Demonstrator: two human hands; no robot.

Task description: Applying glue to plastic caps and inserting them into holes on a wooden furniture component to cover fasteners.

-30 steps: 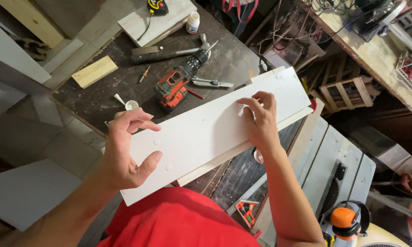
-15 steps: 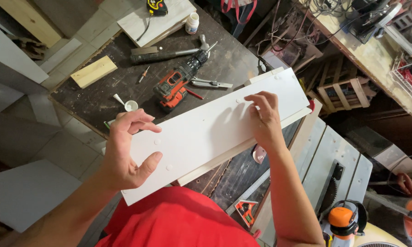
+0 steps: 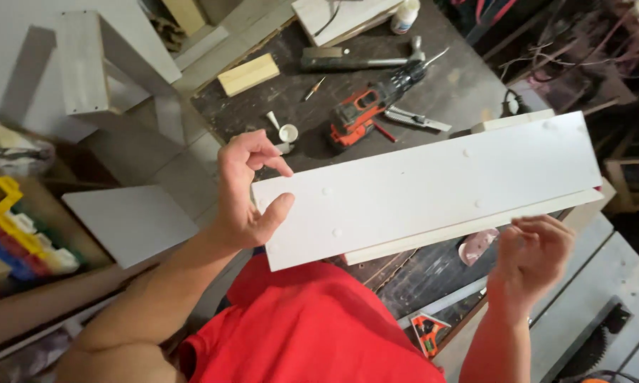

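Observation:
A long white board (image 3: 433, 188) with small round dots on its face lies across a dark workbench (image 3: 468, 78), on top of a second white panel. My left hand (image 3: 247, 191) grips the board's left end, thumb on top. My right hand (image 3: 536, 255) hovers below the board's front edge, off the board, fingers curled and apart, holding nothing that I can see.
An orange and black power drill (image 3: 365, 110), a hammer (image 3: 362, 57), a utility knife (image 3: 417, 119), a wood block (image 3: 248, 74), a small white cup (image 3: 288, 132) and a glue bottle (image 3: 404, 15) lie on the bench. Coloured bins (image 3: 14, 234) stand left. A table saw (image 3: 589, 333) is lower right.
My right hand has lifted off the board's top and dropped below its front edge. My left hand keeps its hold on the left end. The view has swung left.

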